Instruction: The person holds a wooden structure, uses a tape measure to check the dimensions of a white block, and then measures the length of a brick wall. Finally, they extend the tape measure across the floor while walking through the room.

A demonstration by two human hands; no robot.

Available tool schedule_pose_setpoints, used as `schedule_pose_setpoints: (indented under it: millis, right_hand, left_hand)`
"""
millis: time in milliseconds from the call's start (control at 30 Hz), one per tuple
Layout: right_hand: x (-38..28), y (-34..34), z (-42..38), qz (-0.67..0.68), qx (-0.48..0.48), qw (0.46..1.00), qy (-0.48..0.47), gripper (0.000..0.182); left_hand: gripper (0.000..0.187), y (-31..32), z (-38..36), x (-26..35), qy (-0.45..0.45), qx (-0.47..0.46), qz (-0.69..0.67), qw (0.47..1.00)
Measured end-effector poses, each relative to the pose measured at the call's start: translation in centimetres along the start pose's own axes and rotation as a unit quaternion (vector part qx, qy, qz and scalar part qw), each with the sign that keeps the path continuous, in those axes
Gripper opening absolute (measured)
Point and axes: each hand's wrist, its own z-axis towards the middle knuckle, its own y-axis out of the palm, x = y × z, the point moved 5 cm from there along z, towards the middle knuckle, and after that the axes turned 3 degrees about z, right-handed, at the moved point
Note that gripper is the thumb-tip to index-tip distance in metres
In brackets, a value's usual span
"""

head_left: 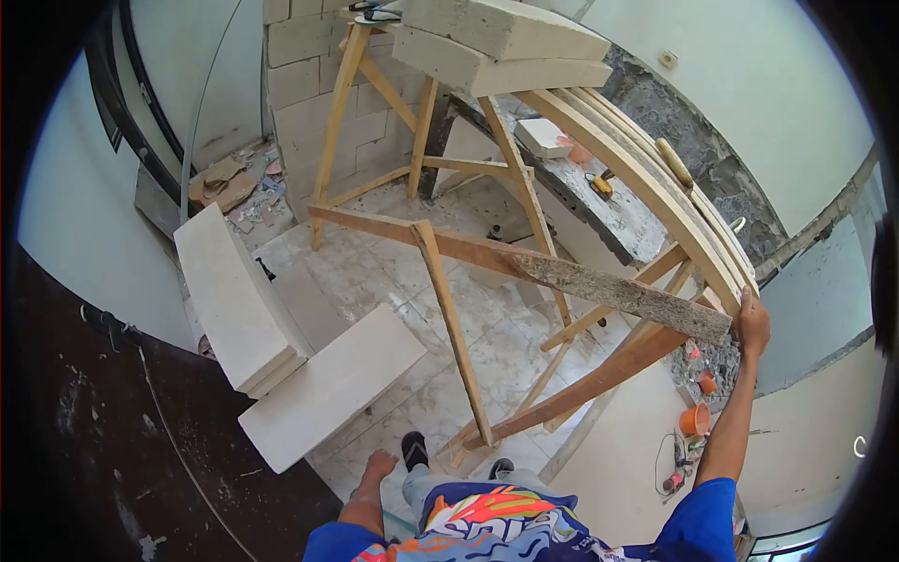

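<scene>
A tall wooden trestle [655, 195] of light planks stands in front of me, its top running from the back toward my right side. My right hand [754, 323] is closed around the near end of its top planks. Below that hand, a rough, mortar-stained board [618, 288] crosses the frame as a brace. My left hand [379, 462] hangs low beside my leg, fingers loosely bent, with nothing visible in it. Nearest to it is a white lightweight block [332, 389] on the floor. Two stacked blocks [501, 47] rest on the trestle's far end.
More white blocks [239, 295] lie at the left, by rubble [229, 183]. A yellow tool [600, 185] sits on a dusty ledge [646, 234]. An orange bucket [695, 419] and a corded power tool [674, 480] are at the right. A dark panel [122, 421] fills the lower left.
</scene>
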Motion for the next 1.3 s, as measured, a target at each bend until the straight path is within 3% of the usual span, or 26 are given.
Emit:
schedule_pose_setpoints:
  millis: [67,167,267,367,467,533,667,833,967,1033,1100,1267,1300]
  right_hand:
    - [0.0,0.1,-0.2,-0.019,-0.002,1.0,0.007,0.062]
    - [-0.4,-0.1,-0.5,-0.006,-0.007,1.0,0.004,0.063]
    - [0.6,0.5,0.1,-0.022,-0.007,1.0,0.016,0.063]
    - [0.6,0.6,0.2,-0.027,-0.005,1.0,0.014,0.061]
    - [0.3,0.4,0.1,-0.021,-0.015,1.0,0.018,0.059]
    - [0.1,0.2,0.1,-0.018,-0.019,0.999,0.023,0.059]
    - [-0.4,0.1,-0.3,0.0,0.008,1.0,0.018,0.062]
    - [-0.9,-0.5,-0.9,-0.009,0.012,0.999,0.04,0.061]
    - [-1.4,-0.9,-1.1,-0.009,0.037,0.999,0.037,0.062]
    - [-1.1,-0.5,-1.1,0.0,0.069,0.998,0.012,0.059]
    - [-1.1,-0.5,-1.1,0.001,0.087,0.996,-0.006,0.057]
    - [-1.1,-0.4,-1.0,0.029,0.12,0.992,-0.029,0.047]
    - [-1.3,-0.6,-1.2,0.035,0.125,0.991,-0.029,0.045]
  left_hand:
    - [0.045,-0.2,-2.5,-1.1,-0.047,0.006,-0.031,0.998]
    - [0.042,3.9,-4.2,-4.8,-0.017,-0.024,0.052,0.998]
    - [0.04,4.8,-7.8,-4.4,0.074,-0.099,0.188,0.974]
    - [0.04,5.7,-9.4,-5.6,0.065,-0.103,0.18,0.976]
    - [0.04,5.3,-8.8,-6.5,0.025,-0.054,0.128,0.99]
    - [0.04,3.3,-8.9,-6.2,-0.06,0.013,-0.015,0.998]
    - [0.039,-0.9,-9.8,-5.3,-0.171,0.082,-0.179,0.965]
    - [0.033,-1.3,-10.0,-6.9,-0.192,0.122,-0.273,0.935]
    - [0.036,-0.9,-11.3,-7.2,-0.173,0.064,-0.122,0.975]
    - [0.034,2.0,-10.1,-9.8,-0.117,0.015,0.046,0.992]
    - [0.03,0.9,-11.6,-7.4,0.009,-0.012,0.178,0.984]
    - [0.031,-0.5,-10.5,-5.3,0.04,-0.091,0.308,0.946]
    - [0.031,-0.9,-10.0,-5.4,0.044,-0.076,0.278,0.957]
